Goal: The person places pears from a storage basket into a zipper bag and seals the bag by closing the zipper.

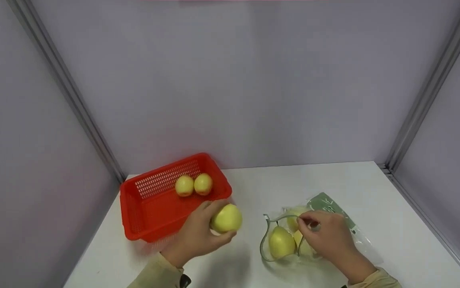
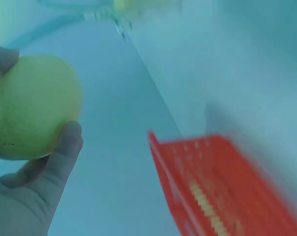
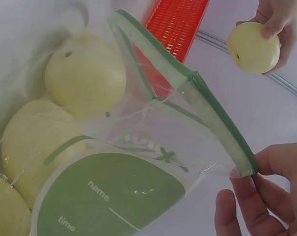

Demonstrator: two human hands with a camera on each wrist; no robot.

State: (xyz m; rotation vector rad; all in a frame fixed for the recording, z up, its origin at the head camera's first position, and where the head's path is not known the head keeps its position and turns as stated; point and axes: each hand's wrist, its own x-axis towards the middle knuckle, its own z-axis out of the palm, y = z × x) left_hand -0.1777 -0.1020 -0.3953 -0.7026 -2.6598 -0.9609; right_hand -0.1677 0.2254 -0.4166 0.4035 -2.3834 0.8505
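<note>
My left hand grips a yellow pear between thumb and fingers, above the table by the near right corner of a red basket. Up close in the left wrist view, the same pear has thumb and fingertips around it. My right hand pinches the green-edged rim of a clear zip bag. The bag's mouth gapes, and several pears, one of them a pear with a stem, lie inside. A green label covers part of the bag's contents.
Two more pears, a left one and a right one, sit in the basket's far right part. The white table meets a pale back wall, with side panels left and right.
</note>
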